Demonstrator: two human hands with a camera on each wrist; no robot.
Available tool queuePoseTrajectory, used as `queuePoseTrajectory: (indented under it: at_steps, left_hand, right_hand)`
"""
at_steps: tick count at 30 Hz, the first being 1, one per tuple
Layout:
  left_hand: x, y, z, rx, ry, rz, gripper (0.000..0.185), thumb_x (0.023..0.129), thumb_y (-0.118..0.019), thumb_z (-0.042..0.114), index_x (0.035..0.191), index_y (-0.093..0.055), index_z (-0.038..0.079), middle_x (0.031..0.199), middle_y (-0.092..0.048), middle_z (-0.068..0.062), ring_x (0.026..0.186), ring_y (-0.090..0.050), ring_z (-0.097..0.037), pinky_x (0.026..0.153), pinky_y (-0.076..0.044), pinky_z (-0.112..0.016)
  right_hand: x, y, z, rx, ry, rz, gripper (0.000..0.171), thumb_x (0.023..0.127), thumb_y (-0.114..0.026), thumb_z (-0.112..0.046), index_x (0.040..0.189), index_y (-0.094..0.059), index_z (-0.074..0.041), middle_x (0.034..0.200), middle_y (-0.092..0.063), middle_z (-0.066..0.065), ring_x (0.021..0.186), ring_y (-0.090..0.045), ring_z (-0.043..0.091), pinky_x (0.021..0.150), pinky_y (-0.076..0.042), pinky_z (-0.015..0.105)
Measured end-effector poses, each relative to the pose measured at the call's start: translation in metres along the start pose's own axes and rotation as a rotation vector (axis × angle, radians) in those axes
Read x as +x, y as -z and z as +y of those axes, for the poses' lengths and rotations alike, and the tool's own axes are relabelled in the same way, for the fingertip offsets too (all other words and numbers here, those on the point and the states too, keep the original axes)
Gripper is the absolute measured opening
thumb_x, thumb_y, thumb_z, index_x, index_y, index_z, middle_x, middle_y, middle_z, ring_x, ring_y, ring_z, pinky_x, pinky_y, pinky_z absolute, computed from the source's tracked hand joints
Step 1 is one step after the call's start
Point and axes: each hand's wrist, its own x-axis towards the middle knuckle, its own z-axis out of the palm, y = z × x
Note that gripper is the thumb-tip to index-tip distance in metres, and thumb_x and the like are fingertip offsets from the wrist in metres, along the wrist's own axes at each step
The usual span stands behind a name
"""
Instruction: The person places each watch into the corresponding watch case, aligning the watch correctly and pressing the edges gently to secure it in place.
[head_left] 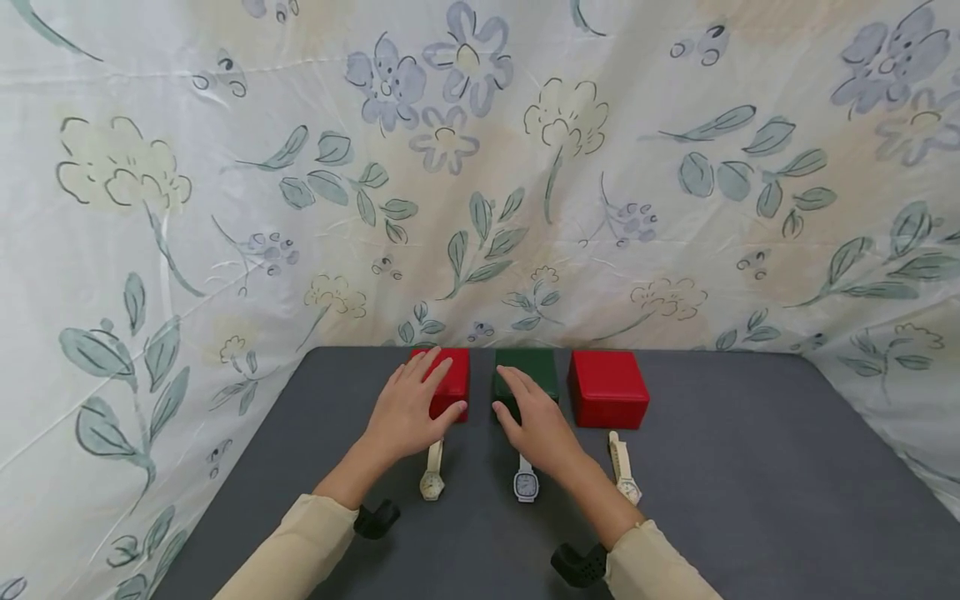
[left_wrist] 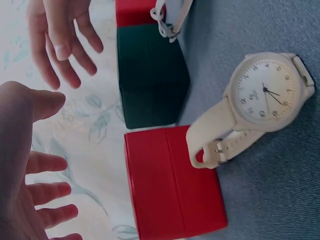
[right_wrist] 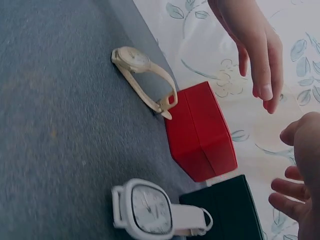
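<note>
1. Left hand (head_left: 408, 408) hovers, fingers spread, over the left red box (head_left: 448, 383).
2. Right hand (head_left: 536, 421) spreads above the green box (head_left: 528, 373).
3. Grip lids squarely, clear of the watches (head_left: 432, 472) on the counter (head_left: 750, 483).

Round cream watch (left_wrist: 265, 95) dial: hour numerals ring the face, too small to read singly; a small mark under the centre is illegible.
Square white watch (right_wrist: 150, 210) dial: markings blurred, unreadable.
Boxes: no lettering visible.
</note>
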Motion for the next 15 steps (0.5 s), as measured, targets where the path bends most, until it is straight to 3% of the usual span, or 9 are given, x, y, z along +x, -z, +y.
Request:
queuePoseTrajectory:
  at_steps: [5,15]
  left_hand:
    - [-0.005,-0.002,-0.006,-0.027,0.038,0.020,0.072,0.083,-0.068,0.044,0.143,-0.046,0.013,0.151,-0.042,-0.011,0.137,-0.041,-0.034,0.110,-0.037,-0.055]
    - [-0.014,-0.011,-0.022,-0.049,0.077,0.062,0.075,0.080,-0.072,0.042,0.143,-0.046,0.011,0.149,-0.043,-0.013,0.132,-0.045,-0.034,0.095,-0.050,-0.055]
  right_hand:
    - [0.002,-0.010,-0.006,0.073,0.008,-0.016,0.057,0.092,-0.065,-0.017,0.144,-0.043,-0.013,0.142,-0.050,0.008,0.112,-0.062,0.026,0.096,-0.052,0.043]
    - [0.004,-0.031,-0.011,0.112,-0.010,-0.067,0.056,0.093,-0.063,-0.017,0.144,-0.041,-0.010,0.144,-0.050,0.009,0.117,-0.060,0.025,0.095,-0.053,0.042]
